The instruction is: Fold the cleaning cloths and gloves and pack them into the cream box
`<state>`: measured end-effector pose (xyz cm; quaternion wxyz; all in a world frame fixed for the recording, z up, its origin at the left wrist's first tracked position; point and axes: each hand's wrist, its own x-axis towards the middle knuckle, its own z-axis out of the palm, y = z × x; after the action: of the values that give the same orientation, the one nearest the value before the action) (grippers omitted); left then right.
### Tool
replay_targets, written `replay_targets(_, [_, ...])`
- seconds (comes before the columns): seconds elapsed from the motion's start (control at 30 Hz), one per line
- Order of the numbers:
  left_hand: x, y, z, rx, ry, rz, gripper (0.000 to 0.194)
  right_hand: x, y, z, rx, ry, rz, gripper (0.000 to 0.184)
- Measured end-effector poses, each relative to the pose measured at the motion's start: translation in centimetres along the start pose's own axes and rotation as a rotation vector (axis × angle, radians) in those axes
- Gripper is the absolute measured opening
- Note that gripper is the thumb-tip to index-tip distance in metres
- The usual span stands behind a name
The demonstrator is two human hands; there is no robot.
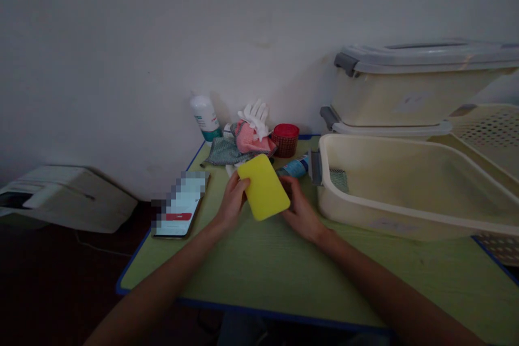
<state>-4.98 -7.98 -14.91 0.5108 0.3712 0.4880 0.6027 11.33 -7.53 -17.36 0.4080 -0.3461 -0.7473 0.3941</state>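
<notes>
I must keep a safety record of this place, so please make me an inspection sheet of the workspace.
Surface: green tabletop with blue edging, dimly lit.
Things in work: flat yellow rectangular piece with rounded corners, held above the tabletop.
Clutter: smartphone, white-and-teal bottle, white fabric glove on pink cloth, grey-green cloth, round red container, blue tube, open cream plastic bin.
Hands: left hand and right hand hold the yellow piece at opposite sides.
Cables: on the tabletop, nothing seen; thin pale cable at its left, below a white boxy device.
Surroundings: pale wall, stacked cream boxes behind the bin.
</notes>
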Motion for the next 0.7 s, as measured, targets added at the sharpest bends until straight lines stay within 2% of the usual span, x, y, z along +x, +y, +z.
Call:
replay_targets(0.07, [-0.3,-0.6,0.2,-0.004,-0.017,-0.025,0.032,0.1,0.1,-0.1,0.113,-0.019,-0.011,0.066])
replay_targets(0.13, [-0.4,-1.1,0.2,-0.010,-0.019,-0.033,0.030,0.1,0.2,-0.1,0.182,-0.035,0.000,0.073])
replay_targets(0.23, [0.1,-1.6,-0.1,-0.031,0.010,-0.061,0.029,0.1,0.3,-0.1,0.218,-0.066,0.038,0.075])
replay_targets(0.33, [0.5,-1.8,-0.7,-0.039,0.054,-0.070,0.036,0.0,0.1,-0.2,0.225,-0.132,0.043,0.077])
replay_targets(0.4, [0.6,-1.8,-0.9,-0.031,0.058,-0.032,0.040,-0.1,0.1,-0.2,0.227,-0.167,0.055,0.076])
replay_targets(0.57, [0.2,-2.0,-1.1,0.059,0.014,0.213,0.036,0.0,0.4,0.1,0.231,-0.133,0.070,0.069])
replay_targets(0.7, [0.0,-2.3,-1.1,0.036,-0.041,0.235,0.033,0.1,0.4,0.1,0.222,-0.083,0.003,0.062])
